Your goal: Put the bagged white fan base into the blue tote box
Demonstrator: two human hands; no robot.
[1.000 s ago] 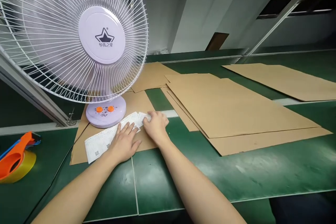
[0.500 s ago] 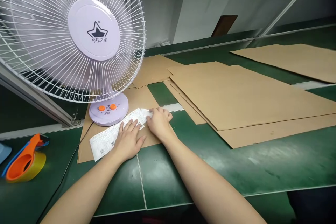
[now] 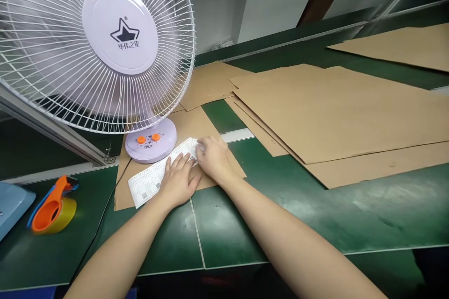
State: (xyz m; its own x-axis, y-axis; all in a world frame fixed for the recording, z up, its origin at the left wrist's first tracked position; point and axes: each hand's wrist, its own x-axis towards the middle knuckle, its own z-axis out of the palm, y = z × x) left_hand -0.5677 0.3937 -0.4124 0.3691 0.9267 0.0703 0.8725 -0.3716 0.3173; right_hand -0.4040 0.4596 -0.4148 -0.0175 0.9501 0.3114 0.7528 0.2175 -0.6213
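A long strip of printed white paper labels (image 3: 146,184) with small square codes lies slantwise on a cardboard sheet (image 3: 201,124), just in front of the fan's base. My left hand (image 3: 178,182) rests flat on the strip, fingers stretched out and slightly spread. At the strip's far right end, my right hand (image 3: 212,156) is closed, its bent fingers gripping the paper's edge. Its fingertips are partly hidden behind the hand, as is the end of the strip.
A lilac fan (image 3: 150,142) stands close behind my hands, its black cord (image 3: 101,222) trailing left. An orange tape dispenser (image 3: 52,208) and a blue object (image 3: 14,203) lie at the left. Large cardboard sheets (image 3: 336,117) cover the green table (image 3: 238,233) at right.
My right hand has drawn slightly back toward my left hand along the strip, and its fingers have curled in. My left hand stays on the paper. The whole view has shifted a little.
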